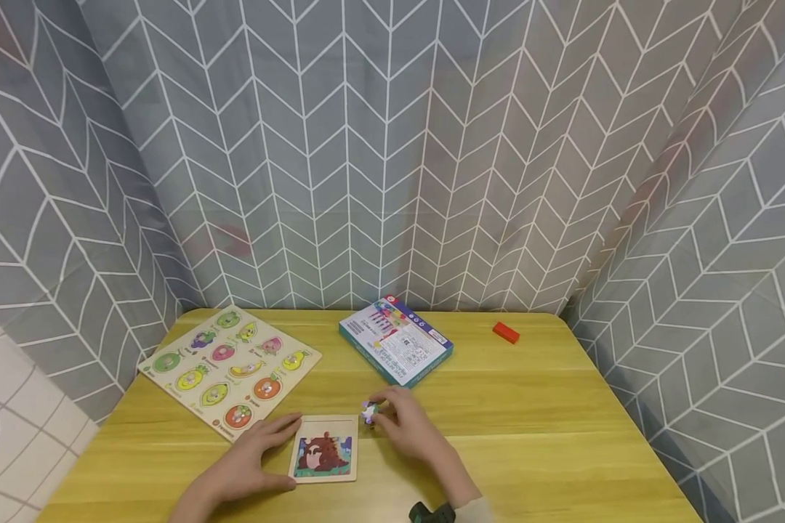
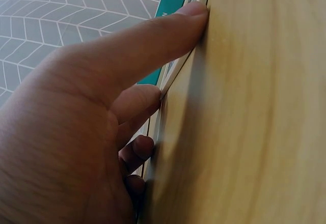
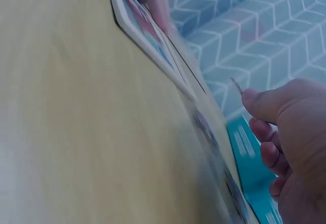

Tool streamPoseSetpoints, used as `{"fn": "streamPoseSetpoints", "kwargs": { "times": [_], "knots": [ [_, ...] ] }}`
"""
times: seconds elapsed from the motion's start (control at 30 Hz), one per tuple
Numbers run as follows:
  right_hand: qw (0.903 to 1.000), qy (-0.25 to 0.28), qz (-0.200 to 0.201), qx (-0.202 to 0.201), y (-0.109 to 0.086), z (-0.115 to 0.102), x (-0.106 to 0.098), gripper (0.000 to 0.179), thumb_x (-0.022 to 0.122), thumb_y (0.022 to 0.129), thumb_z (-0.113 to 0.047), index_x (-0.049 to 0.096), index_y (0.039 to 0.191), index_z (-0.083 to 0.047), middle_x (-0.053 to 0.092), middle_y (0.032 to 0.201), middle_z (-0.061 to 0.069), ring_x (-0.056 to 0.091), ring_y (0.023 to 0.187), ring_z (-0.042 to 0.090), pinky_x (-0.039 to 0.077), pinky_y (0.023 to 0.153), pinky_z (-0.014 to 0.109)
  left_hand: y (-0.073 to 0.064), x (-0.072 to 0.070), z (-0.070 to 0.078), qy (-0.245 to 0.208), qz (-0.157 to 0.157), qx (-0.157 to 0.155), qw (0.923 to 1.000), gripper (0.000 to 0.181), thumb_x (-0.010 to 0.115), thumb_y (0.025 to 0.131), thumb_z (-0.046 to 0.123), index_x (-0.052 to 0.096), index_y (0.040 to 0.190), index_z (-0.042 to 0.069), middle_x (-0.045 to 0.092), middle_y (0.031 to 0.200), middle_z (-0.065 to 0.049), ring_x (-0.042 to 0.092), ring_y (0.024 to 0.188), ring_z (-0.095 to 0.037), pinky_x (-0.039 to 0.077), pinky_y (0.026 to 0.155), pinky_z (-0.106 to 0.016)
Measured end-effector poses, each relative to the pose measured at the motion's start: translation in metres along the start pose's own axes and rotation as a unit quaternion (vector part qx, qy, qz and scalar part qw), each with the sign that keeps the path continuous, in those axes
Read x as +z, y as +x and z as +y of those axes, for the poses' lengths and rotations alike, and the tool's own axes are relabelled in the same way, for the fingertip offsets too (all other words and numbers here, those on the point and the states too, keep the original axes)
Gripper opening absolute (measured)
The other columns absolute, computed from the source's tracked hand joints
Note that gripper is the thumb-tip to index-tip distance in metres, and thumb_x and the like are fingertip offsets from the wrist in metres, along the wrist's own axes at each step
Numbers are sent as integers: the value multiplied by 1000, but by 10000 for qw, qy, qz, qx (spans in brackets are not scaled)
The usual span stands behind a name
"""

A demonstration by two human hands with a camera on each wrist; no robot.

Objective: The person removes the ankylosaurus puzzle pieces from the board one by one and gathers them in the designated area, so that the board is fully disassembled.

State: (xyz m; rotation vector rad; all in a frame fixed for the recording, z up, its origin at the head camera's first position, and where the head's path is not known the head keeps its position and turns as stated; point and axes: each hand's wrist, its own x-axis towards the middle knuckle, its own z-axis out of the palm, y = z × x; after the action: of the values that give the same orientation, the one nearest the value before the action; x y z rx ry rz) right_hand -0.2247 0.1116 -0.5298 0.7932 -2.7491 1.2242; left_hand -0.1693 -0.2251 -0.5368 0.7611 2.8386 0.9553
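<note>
The head view shows what I'd see standing behind the person: a small wooden puzzle tray (image 1: 353, 454) lies flat on the yellow table (image 1: 536, 421), its brown, spiny-backed animal largely laid out, pale wood showing above it. The left hand (image 1: 251, 457) holds the tray by its left side, thumb at the near corner and forefinger at the far one, I'd guess so it can't slide about. The right hand (image 1: 402, 425) is just past the tray's right edge, thumb and fingertips pinching a puzzle piece (image 3: 236, 85). Farther back sit a fruit puzzle board (image 1: 289, 379), a teal-sided box (image 1: 366, 351) and a red block (image 1: 506, 333), perhaps set there to leave elbow room. From the head, the colours at the right fingertips blur into one patch; the right wrist view separates them, with the pinched piece edge-on and raised, and loose pieces (image 3: 205, 126) lying on the table beside the tray, likely put there for an easy reach. Which picture the pinched piece bears, I can't tell. The left wrist view alone shows that hand's other fingers bent in against the tray's side.
</note>
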Motion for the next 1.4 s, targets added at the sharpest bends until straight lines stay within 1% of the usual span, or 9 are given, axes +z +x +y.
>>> {"fn": "streamPoseSetpoints", "kwargs": {
  "times": [0.07,0.13,0.37,0.57,0.73,0.9,1.13,1.27,1.4],
  "knots": [
    [9999,80,41,74,-4,6,-10,25,70,104,-14,70,128,-11,64,124,2,60,103,13,56,90,29,0,0,0,-2,-6,-5,10000,95,88,79,55,55,156,10,48,164,-9,44,144,-49,39,109,-72],
    [9998,85,104,177,-9,13,-19,24,69,104,-14,70,128,-12,64,124,1,61,105,13,56,91,30,0,0,0,-23,-14,-15,10000,95,88,80,56,55,156,10,47,165,-9,44,144,-50,38,109,-72],
    [9979,-22,479,445,-24,38,-48,21,72,102,-11,72,122,-13,69,123,0,62,118,22,53,103,48,1,0,-1,-47,-8,5,10000,95,89,79,54,55,155,9,47,165,-10,43,145,-51,38,109,-74],
    [9958,47,667,628,-37,57,-63,23,73,99,-6,73,121,-13,70,122,0,64,118,24,54,104,47,1,0,-1,-102,-22,2,9999,95,89,79,54,55,155,8,47,165,-11,42,144,-52,38,109,-75],
    [9962,-137,658,547,-43,66,-68,23,75,98,-8,74,121,-12,71,121,0,64,119,26,52,106,48,1,-1,0,-27,45,25,10000,95,89,79,54,55,155,9,48,164,-10,44,144,-51,39,108,-73],
    [9966,-291,562,534,-48,71,-67,20,76,98,-12,75,118,-14,71,117,-3,64,115,24,54,101,44,1,1,-1,35,24,48,10000,95,88,79,55,55,155,9,48,164,-10,44,144,-50,39,108,-72],
    [9959,-382,546,605,-51,77,-65,20,75,99,-11,75,119,-15,68,118,-2,63,113,22,55,98,40,0,2,-2,-136,-46,-43,9999,96,88,80,56,54,156,10,46,165,-11,42,145,-52,37,109,-75],
    [9953,-475,597,602,-50,79,-65,19,76,99,-12,76,117,-17,66,118,-3,62,115,23,55,98,42,0,1,-1,-123,-9,-69,9999,96,88,79,57,55,156,10,46,165,-9,42,144,-51,38,109,-74],
    [9954,-506,554,590,-51,79,-65,18,76,98,-12,76,116,-18,66,117,-4,61,116,23,54,99,45,0,0,-1,-154,-38,-23,9999,96,88,79,55,54,155,8,47,165,-11,42,144,-53,37,109,-76]
  ]
}}
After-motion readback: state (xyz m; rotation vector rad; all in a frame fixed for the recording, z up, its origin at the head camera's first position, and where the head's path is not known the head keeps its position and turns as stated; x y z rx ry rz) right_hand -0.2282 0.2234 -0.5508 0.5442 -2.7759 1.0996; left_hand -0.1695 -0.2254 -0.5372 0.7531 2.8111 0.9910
